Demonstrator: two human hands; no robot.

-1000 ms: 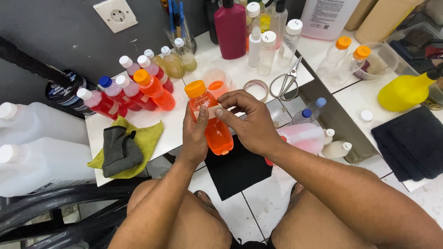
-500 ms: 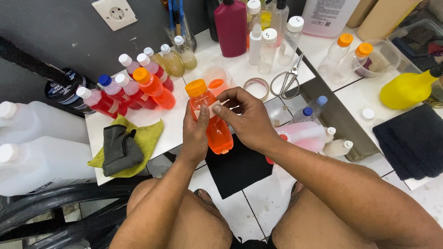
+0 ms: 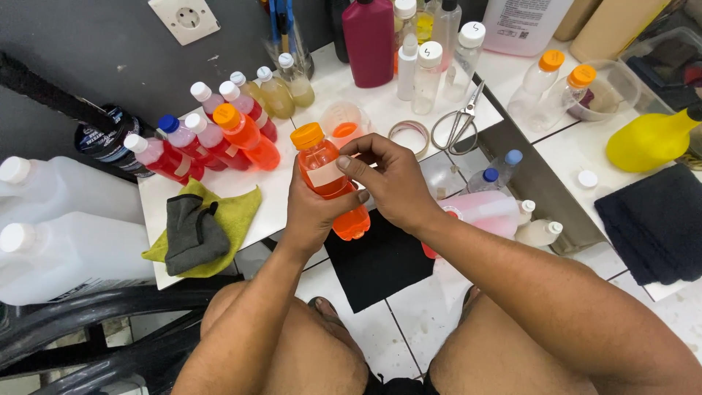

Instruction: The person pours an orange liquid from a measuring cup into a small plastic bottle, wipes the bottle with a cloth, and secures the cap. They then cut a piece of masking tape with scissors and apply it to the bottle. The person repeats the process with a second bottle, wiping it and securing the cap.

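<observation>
Above white floor tiles crowded with bottles, left hand (image 3: 311,216) clamps the orange bottle (image 3: 329,186) at its body while right hand (image 3: 391,179) pinches its pale label (image 3: 324,174); it looks light, smooth, probably slippery.

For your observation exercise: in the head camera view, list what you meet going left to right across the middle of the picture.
White jug → grey cloth on a green cloth → left hand → orange bottle → right hand → pink bottle → dark blue cloth.
</observation>
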